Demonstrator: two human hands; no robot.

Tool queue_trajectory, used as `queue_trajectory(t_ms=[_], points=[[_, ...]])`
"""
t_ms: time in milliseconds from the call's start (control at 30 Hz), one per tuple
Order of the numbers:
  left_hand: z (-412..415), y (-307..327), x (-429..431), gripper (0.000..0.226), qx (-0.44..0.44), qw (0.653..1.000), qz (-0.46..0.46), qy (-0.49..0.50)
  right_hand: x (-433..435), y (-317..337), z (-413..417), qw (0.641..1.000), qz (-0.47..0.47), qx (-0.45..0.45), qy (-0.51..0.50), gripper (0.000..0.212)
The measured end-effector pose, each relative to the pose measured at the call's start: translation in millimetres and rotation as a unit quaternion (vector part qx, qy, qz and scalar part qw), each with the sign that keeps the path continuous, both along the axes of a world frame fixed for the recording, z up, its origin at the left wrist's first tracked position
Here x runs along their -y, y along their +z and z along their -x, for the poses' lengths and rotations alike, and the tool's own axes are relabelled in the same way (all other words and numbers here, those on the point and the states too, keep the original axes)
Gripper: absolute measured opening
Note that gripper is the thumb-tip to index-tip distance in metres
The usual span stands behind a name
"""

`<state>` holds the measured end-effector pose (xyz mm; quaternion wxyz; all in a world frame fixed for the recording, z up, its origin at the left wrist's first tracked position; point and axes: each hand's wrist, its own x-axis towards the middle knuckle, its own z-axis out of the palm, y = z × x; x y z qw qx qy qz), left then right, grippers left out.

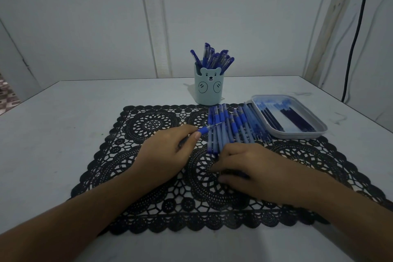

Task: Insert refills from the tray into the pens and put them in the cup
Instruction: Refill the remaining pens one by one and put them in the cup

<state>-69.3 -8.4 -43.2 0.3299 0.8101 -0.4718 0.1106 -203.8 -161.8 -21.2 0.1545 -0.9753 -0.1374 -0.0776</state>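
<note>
Left hand (170, 147) rests on the black lace mat (148, 125), left of centre, fingers curled round the held pen (207, 129). Thumb and forefinger pinch it just behind the blue grip. The tip points up and right and lies over the near-left end of the loose pens (231, 125).

Right hand (251, 166) lies knuckles up on the mat, just below the near ends of the loose pens, fingertips bent down toward the mat. A dark blue piece (239, 174) shows under its fingers. Cannot tell what it is or whether the hand grips it. The two hands are near each other but not touching.

The loose pens lie side by side in a row on the mat, lengthwise away from the person, some overlapping, between the hands and the cup (209, 89).

The cup is pale blue-green with a bear face. It stands upright on the counter (53, 123) at the far edge of the mat, beyond the hands. It holds a bunch of capped blue pens (212, 57) leaning in different directions.

Tray (297, 135) sits to the right of the loose pens, touching or just beside them, up and right of the right hand. Dark refills (295, 117) lie in it at a slant.

A black cable (357, 27) hangs down the wall at far right.
</note>
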Motion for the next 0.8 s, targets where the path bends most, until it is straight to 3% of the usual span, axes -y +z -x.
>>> queue_trajectory(t_ms=[100,300,367,533,633,700,800], points=[[0,0,0,0.031,0.002,1.000,0.001,0.002,3,-1,-3,1.000,-0.026,0.011,-0.015,0.017],[1,0,-1,0.030,-0.003,1.000,-0.004,-0.002,7,0,-3,0.998,-0.057,0.005,-0.028,0.022],[1,1,-1,0.030,0.000,1.000,-0.006,-0.003,9,3,-4,0.994,-0.094,0.033,-0.053,0.013],[4,1,-2,0.035,0.015,0.999,-0.025,-0.018,16,5,-7,0.943,-0.243,0.143,-0.179,0.003],[5,1,-2,0.043,0.036,0.998,-0.039,-0.042,14,0,-10,0.954,-0.220,0.108,-0.172,0.018],[5,0,-2,0.044,0.037,0.997,-0.038,-0.048,13,-2,-12,0.961,-0.209,0.091,-0.154,0.015],[4,0,-2,0.043,0.025,0.998,-0.031,-0.046,17,2,-10,0.944,-0.281,0.078,-0.157,0.010]])
